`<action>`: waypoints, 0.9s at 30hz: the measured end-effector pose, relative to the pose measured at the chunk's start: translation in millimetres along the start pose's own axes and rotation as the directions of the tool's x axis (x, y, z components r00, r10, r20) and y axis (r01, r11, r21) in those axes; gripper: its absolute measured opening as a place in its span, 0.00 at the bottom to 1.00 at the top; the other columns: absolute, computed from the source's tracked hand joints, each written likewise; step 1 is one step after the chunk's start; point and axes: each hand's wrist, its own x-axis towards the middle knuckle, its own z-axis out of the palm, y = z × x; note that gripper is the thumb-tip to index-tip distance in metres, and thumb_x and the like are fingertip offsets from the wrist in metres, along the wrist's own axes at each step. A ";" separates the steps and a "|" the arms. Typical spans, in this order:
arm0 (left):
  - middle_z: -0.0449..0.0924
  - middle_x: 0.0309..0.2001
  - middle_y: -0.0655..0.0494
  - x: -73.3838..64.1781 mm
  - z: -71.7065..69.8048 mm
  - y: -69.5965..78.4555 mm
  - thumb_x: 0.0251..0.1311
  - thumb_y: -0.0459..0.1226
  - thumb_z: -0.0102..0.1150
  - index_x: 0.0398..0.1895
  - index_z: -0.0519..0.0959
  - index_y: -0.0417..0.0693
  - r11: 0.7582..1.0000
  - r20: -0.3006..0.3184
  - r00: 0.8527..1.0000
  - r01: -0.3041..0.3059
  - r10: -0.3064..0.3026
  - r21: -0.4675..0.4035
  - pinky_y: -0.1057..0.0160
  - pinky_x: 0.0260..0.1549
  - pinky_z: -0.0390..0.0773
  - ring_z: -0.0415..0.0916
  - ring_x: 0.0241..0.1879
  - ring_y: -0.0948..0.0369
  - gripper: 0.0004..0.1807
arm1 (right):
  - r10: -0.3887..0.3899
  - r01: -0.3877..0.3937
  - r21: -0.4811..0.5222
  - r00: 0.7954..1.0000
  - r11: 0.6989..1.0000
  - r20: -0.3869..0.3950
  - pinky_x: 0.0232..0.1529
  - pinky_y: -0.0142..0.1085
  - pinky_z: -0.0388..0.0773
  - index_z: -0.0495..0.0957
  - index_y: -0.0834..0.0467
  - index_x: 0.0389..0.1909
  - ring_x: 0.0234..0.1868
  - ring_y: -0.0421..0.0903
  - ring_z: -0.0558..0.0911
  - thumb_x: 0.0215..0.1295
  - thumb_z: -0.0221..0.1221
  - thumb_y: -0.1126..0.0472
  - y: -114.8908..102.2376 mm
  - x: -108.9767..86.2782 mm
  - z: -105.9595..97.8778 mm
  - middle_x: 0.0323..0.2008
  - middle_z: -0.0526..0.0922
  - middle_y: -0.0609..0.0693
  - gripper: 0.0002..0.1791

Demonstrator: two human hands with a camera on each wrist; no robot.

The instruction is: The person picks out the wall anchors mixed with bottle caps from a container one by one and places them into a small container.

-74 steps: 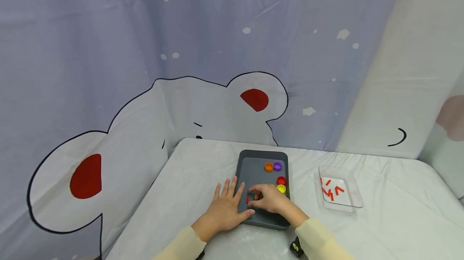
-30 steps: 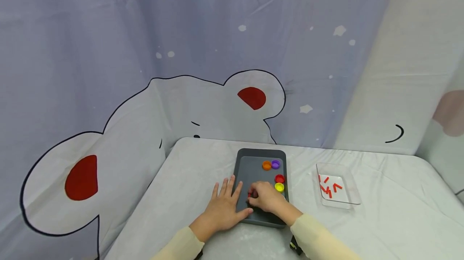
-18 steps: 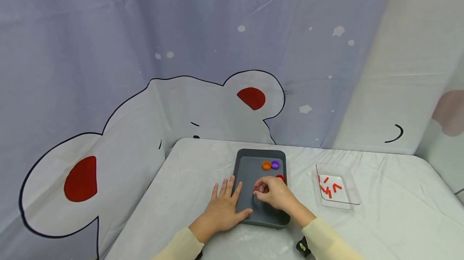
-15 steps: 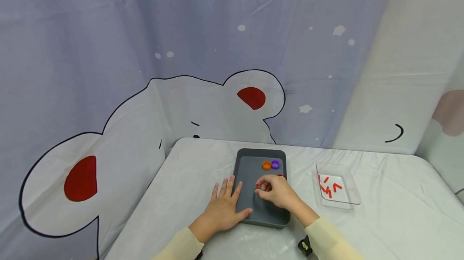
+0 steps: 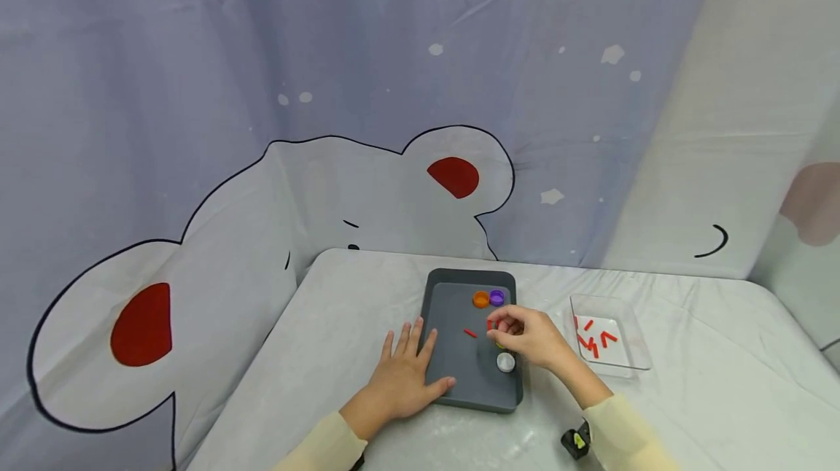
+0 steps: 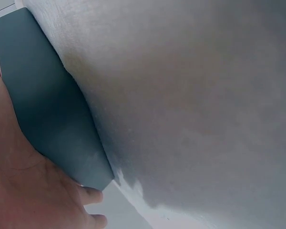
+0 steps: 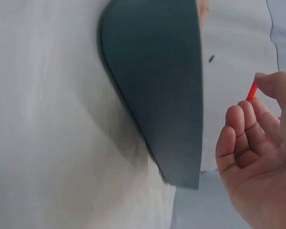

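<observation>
My right hand (image 5: 528, 336) hovers over the right side of a grey tray (image 5: 453, 391). In the right wrist view its thumb and index finger pinch a short red stick (image 7: 251, 90). Another red stick (image 5: 470, 332) lies mid-tray, left of that hand. My left hand (image 5: 400, 382) rests on the tray's left edge with straight, spread fingers. An orange ring-shaped cap (image 5: 481, 300) and a purple one (image 5: 496, 297) stand side by side near the far end. A white cap (image 5: 505, 362) sits nearer me. A yellow cap (image 5: 501, 345) is mostly covered by the right hand.
A clear plastic box (image 5: 643, 358) with several red sticks inside stands right of the tray. White cloth (image 5: 367, 289) covers the table, and a printed curtain (image 5: 367, 77) hangs behind it.
My right hand has moved right and slightly away from me, from beside the left hand. A red stick now shows on the tray, and the white cap has come into view. The left hand stays put.
</observation>
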 end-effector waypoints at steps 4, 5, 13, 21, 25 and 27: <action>0.38 0.82 0.41 -1.8 -1.3 1.2 0.67 0.70 0.40 0.82 0.52 0.49 1.000 -0.009 1.000 -0.008 0.007 -0.008 0.34 0.73 0.38 0.37 0.80 0.41 0.50 | 0.025 -0.025 -0.005 0.999 1.000 -0.024 0.32 0.29 0.76 0.85 0.59 0.43 0.28 0.37 0.78 0.61 0.71 0.60 3.1 -6.2 -14.3 0.26 0.80 0.43 0.11; 0.37 0.82 0.41 -2.2 -1.6 1.5 0.67 0.70 0.40 0.82 0.51 0.49 1.000 -0.005 1.000 -0.007 0.007 -0.006 0.34 0.73 0.38 0.36 0.80 0.41 0.50 | 0.033 -0.034 -0.009 0.999 0.999 -0.033 0.32 0.29 0.76 0.85 0.59 0.44 0.28 0.37 0.77 0.61 0.71 0.60 4.0 -7.7 -17.9 0.27 0.80 0.43 0.12; 0.37 0.82 0.42 -1.1 -1.1 2.2 0.67 0.71 0.38 0.82 0.51 0.50 1.000 -0.007 1.000 0.004 -0.004 0.005 0.34 0.73 0.38 0.36 0.80 0.42 0.50 | 0.061 -0.065 -0.054 0.996 0.996 -0.070 0.30 0.30 0.75 0.85 0.58 0.44 0.28 0.37 0.78 0.61 0.71 0.61 12.3 -17.9 -43.7 0.26 0.80 0.43 0.12; 0.36 0.82 0.43 -0.7 1.1 0.0 0.67 0.71 0.39 0.82 0.51 0.50 1.000 -0.005 1.000 0.008 -0.008 0.008 0.34 0.73 0.38 0.36 0.80 0.42 0.50 | 0.083 -0.091 -0.087 0.992 0.992 -0.094 0.30 0.30 0.75 0.85 0.57 0.44 0.28 0.36 0.78 0.62 0.71 0.60 18.6 -26.1 -65.3 0.26 0.80 0.43 0.11; 0.37 0.82 0.42 -1.4 -0.5 0.5 0.67 0.71 0.39 0.82 0.50 0.49 1.000 -0.002 1.000 0.004 -0.004 0.002 0.34 0.73 0.38 0.36 0.80 0.42 0.50 | 0.122 -0.130 -0.090 0.988 0.987 -0.092 0.24 0.31 0.74 0.84 0.57 0.46 0.25 0.37 0.76 0.63 0.70 0.57 19.0 -30.6 -77.0 0.28 0.80 0.45 0.13; 0.37 0.82 0.42 -1.5 -0.3 0.0 0.68 0.71 0.39 0.82 0.51 0.49 1.000 -0.005 1.000 0.001 -0.001 -0.001 0.34 0.73 0.38 0.37 0.80 0.41 0.50 | 0.141 -0.149 -0.088 0.986 0.985 -0.089 0.23 0.32 0.74 0.84 0.57 0.47 0.25 0.37 0.76 0.64 0.70 0.56 19.4 -32.7 -82.8 0.28 0.81 0.46 0.14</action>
